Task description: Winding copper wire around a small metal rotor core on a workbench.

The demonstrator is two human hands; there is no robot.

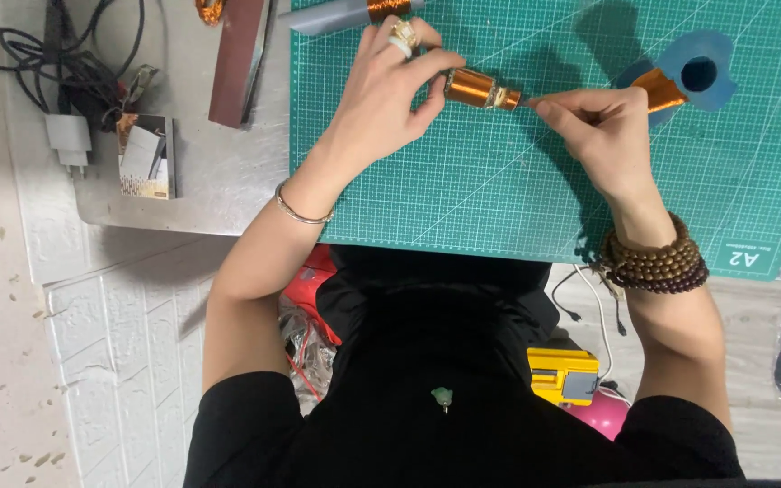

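Observation:
My left hand [389, 95] grips a small coil wound with copper-coloured wire [474, 88] above the green cutting mat [499, 181]. My right hand [603, 131] pinches something thin at the coil's right end; what it holds is too small to make out. An amber strip [660, 89] runs from behind my right hand to a blue tape roll [698, 68] lying on the mat. A ring is on my left hand, a bangle on the left wrist and wooden bead bracelets on the right wrist.
A grey tube wound with copper wire [354, 13] lies at the mat's top edge. A brown strip [239, 54], a small box [146, 155], a white charger [69, 140] and black cables [56, 54] lie left. A yellow tool [560, 372] sits below the table.

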